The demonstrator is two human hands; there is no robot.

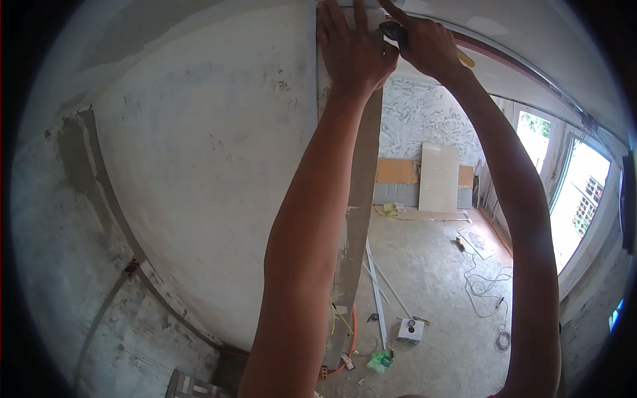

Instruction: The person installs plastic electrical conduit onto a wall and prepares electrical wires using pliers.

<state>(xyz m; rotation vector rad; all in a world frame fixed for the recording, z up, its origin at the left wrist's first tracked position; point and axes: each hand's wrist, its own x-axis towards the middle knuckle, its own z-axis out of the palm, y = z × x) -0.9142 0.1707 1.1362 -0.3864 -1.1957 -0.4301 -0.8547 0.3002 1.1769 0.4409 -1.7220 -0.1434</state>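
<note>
Both arms reach up to the top of the view. My left hand (352, 53) lies spread with its fingers apart against a pale board (376, 18) at the top of the wall edge. Just right of it, my right hand (428, 43) is wrapped round a tool with a dark head (393, 30) and a yellow handle end (466, 59). The tool's head is close to the left hand's thumb. What kind of tool it is cannot be made out fully.
A plastered wall (212, 152) fills the left. On the floor below right are metal strips (377, 292), a white box (411, 330), a green bag (380, 361) and cables (488, 285). A white panel (438, 179) leans at the back; windows (580, 199) stand right.
</note>
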